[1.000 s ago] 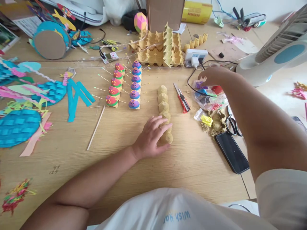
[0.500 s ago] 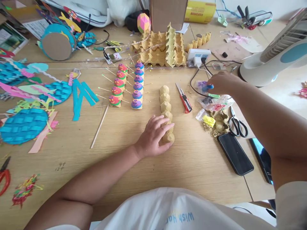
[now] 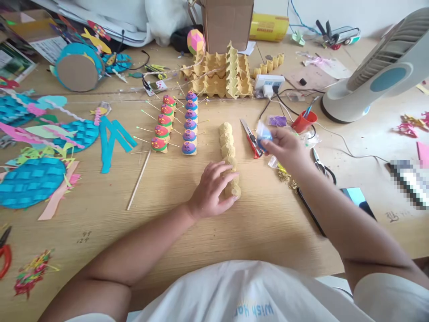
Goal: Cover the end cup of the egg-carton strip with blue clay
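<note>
My left hand (image 3: 212, 190) lies with fingers spread over the near end of a plain tan egg-carton strip (image 3: 227, 142), which stands bumps up. My right hand (image 3: 284, 145) pinches a small clear bag of blue clay (image 3: 264, 134) in the air, right of the strip. Below that bag, a red utility knife (image 3: 250, 136) with its blade out lies on the table. Left of the strip stand two painted egg-carton strips: a purple and blue one (image 3: 190, 127) and a red and green one (image 3: 162, 127), both with faces and pin feelers.
A red cup (image 3: 304, 121), purple clay bag (image 3: 277, 120), scissors (image 3: 323, 165) and phone (image 3: 310, 212) lie around my right arm. Behind are egg trays (image 3: 214, 82), a power strip (image 3: 270, 82) with cords and a white fan (image 3: 368, 85). Blue woven paper crafts (image 3: 33, 181) fill the left side.
My right hand has come back leftward from the pile of clay bags, carrying the blue clay bag. The red cup now shows. My left hand stays on the tan strip.
</note>
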`<state>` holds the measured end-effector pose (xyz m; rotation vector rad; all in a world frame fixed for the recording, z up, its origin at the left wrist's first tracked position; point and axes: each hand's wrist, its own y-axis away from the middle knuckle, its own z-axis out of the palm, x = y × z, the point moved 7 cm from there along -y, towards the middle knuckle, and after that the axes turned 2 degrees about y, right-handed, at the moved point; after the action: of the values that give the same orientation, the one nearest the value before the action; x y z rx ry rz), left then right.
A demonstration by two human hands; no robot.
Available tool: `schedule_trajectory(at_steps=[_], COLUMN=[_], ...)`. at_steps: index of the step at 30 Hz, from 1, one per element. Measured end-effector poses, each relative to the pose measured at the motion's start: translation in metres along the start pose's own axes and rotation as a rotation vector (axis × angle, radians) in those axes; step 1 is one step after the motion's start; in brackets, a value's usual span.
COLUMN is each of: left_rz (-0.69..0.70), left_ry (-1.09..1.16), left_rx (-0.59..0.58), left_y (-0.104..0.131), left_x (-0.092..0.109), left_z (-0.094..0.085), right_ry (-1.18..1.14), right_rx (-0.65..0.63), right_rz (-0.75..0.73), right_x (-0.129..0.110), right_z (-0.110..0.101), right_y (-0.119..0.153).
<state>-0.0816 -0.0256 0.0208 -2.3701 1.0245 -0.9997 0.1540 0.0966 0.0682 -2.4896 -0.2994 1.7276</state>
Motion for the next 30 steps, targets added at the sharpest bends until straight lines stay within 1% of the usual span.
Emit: schedule_trajectory(at_steps=[1,2,3,4,6,7,9,11,14,17,20,23,27,30], left_rz=[-0.011,-0.025,-0.038,-0.051,-0.064,-0.068,-0.079,-0.087,-0.111,-0.146,-0.19,-0.219,-0.185,-0.186], left_ry=[0.015,0.031,0.049,0.069,0.116,0.14,0.177,0.187,0.167,0.204,0.231,0.229,0.234,0.244], left_rx=[0.009,0.022,0.042,0.071,0.147,0.18,0.227,0.245,0.243,0.216,0.204,0.206,0.238,0.284], left_y=[0.0,0.0,-0.001,-0.001,-0.002,-0.002,-0.003,-0.004,-0.005,-0.005,-0.006,-0.006,-0.005,-0.003], left_x=[-0.001,-0.002,-0.003,-0.004,-0.007,-0.008,-0.011,-0.013,-0.013,-0.012,-0.014,-0.017,-0.019,-0.023], left_z=[-0.001,-0.003,-0.006,-0.009,-0.015,-0.018,-0.021,-0.022,-0.022,-0.021,-0.02,-0.019,-0.019,-0.021], right_ry=[-0.058,-0.118,-0.151,-0.137,0.004,0.089,0.185,0.226,0.287,0.373,0.432,0.477,0.505,0.473], right_rx=[-0.052,-0.075,-0.068,-0.041,0.05,0.073,0.062,0.024,0.036,0.075,0.028,-0.031,-0.005,0.017], right_rz=[0.034,0.05,0.045,0.03,-0.044,-0.079,-0.156,-0.218,-0.335,-0.485,-0.566,-0.606,-0.569,-0.537], right_x=[-0.001,-0.004,-0.008,-0.013,-0.021,-0.023,-0.021,-0.012,0.0,0.001,-0.002,-0.005,-0.007,-0.009], right_z=[0.016,0.028,0.037,0.043,0.049,0.054,0.066,0.077,0.082,0.08,0.082,0.086,0.086,0.086], right_y=[0.015,0.029,0.042,0.054,0.073,0.081,0.093,0.098,0.099,0.099,0.101,0.104,0.105,0.105])
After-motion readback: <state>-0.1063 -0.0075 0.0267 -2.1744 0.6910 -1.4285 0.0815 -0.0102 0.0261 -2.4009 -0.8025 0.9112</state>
